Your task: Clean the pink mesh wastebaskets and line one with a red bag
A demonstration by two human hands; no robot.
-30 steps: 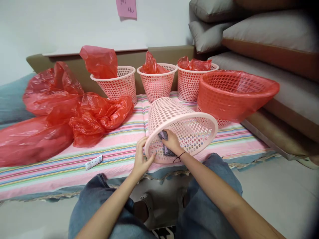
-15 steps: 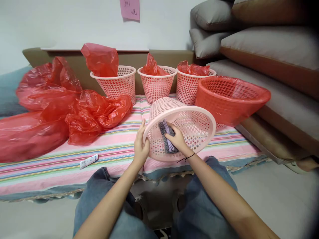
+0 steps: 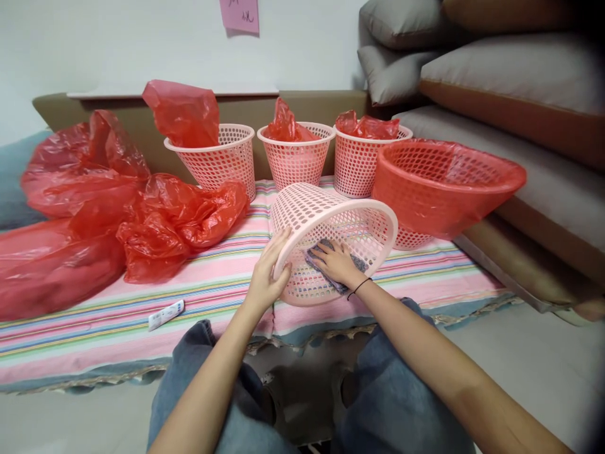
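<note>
A pale pink perforated plastic basket (image 3: 309,205) lies tilted on its side, its mouth facing me. My left hand (image 3: 267,274) grips the left part of its rim, with the thumb on the inside and the fingers along the outside. Reaching into the mouth, my right hand (image 3: 338,261) holds a dark grey cloth (image 3: 357,260) against the lower inner wall, fingers spaced over it. The cloth has a purplish edge and is partly covered by that hand.
Three upright pink baskets (image 3: 295,157) with red plastic bags stand behind. A basket covered in red plastic (image 3: 420,195) leans at right beside stacked cushions (image 3: 510,69). Red bags (image 3: 75,246) pile up at left. A small white tube (image 3: 165,315) lies on the striped cloth (image 3: 208,287).
My right hand has gone from pinching the folded cloth to pressing it, more spread out, against the basket's inside. The basket has shifted slightly left, with the left hand still on its rim.
</note>
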